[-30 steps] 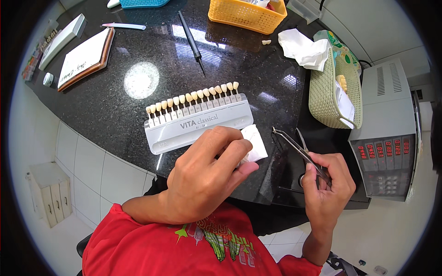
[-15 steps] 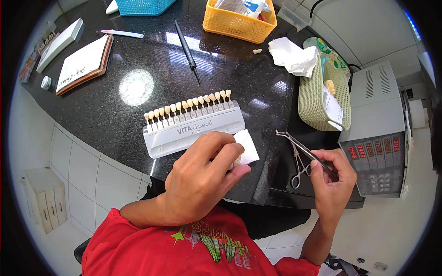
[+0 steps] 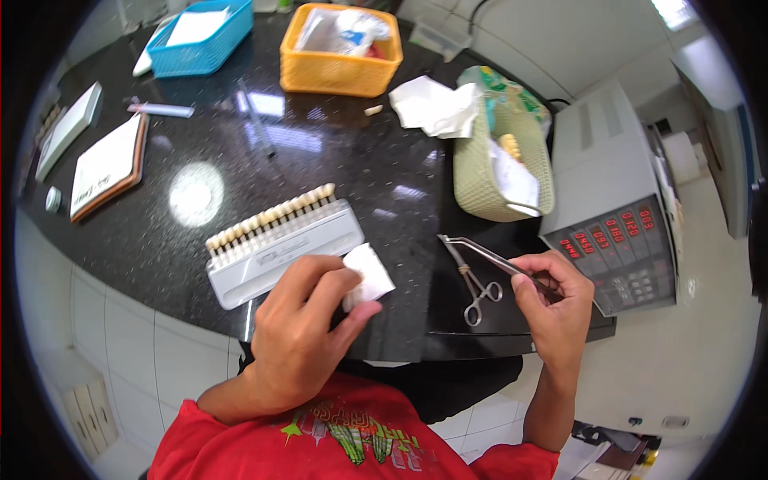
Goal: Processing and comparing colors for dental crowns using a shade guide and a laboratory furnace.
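Observation:
My left hand (image 3: 308, 324) is closed on a folded white paper (image 3: 370, 278), its fingers and thumb pinched at the paper's left side. What lies inside the fold is hidden. The near edge of a grey shade guide (image 3: 292, 250), with a row of tooth-coloured tabs, is just beyond this hand. At the right, my right hand (image 3: 556, 304) grips bent-tipped metal tweezers (image 3: 492, 255) that point left. Whether their tip holds a tiny piece is too small to tell. Below the tweezers, a scissor-handled clamp (image 3: 472, 294) lies on the black worktop.
A green woven basket (image 3: 480, 188) and a grey device (image 3: 600, 200) with red digits stand at the right. Crumpled tissue (image 3: 432, 108), a yellow basket (image 3: 336, 74) and a blue basket (image 3: 192, 56) are farther back. A notepad (image 3: 108, 164) and dark pen-like tool (image 3: 256, 120) lie leftward.
The view has swung, so the worktop and its things sit farther left in the picture. Both hands keep their grips, and their places over the worktop look much the same.

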`<action>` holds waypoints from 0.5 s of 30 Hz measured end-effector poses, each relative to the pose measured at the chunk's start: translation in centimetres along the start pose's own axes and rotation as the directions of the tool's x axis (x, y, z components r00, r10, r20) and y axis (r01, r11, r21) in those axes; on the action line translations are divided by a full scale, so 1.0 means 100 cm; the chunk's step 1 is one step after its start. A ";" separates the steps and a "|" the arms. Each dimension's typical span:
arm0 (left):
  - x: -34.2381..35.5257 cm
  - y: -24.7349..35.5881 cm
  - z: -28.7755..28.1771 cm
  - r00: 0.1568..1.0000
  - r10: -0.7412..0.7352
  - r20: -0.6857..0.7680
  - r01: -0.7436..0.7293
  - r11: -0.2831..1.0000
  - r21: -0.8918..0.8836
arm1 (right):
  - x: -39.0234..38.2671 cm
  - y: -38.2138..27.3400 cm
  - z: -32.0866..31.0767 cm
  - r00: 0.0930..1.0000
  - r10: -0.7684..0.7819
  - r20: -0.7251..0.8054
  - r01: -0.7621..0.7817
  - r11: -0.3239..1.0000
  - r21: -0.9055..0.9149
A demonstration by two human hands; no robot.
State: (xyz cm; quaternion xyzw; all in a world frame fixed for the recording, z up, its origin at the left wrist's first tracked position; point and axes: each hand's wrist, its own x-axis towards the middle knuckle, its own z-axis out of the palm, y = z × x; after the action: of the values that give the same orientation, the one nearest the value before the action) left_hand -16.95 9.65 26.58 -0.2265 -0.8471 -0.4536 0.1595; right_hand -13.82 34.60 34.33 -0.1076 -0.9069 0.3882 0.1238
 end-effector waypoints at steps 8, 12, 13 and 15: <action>-0.003 0.010 0.002 0.993 -0.118 -0.009 0.117 0.993 -0.022 | 0.006 -0.020 -0.099 0.967 -0.017 -0.255 -0.008 0.995 -0.100; 0.000 0.016 0.004 0.994 -0.110 -0.007 0.110 0.994 0.011 | 0.012 -0.016 -0.176 0.867 -0.152 -0.474 0.034 0.968 -0.249; 0.001 0.015 0.005 0.995 -0.095 -0.004 0.095 0.995 0.002 | 0.013 -0.018 -0.189 0.859 -0.153 -0.488 0.029 0.967 -0.253; 0.000 0.010 0.006 0.996 -0.089 -0.001 0.089 0.996 0.014 | 0.012 -0.029 -0.210 0.814 -0.113 -0.570 -0.135 0.917 -0.375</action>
State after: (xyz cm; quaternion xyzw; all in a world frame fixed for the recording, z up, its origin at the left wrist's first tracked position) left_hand -16.44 10.64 27.00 -0.1873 -0.8595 -0.4542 0.1409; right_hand -8.78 47.21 50.65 -0.2491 -0.8843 0.1444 0.3677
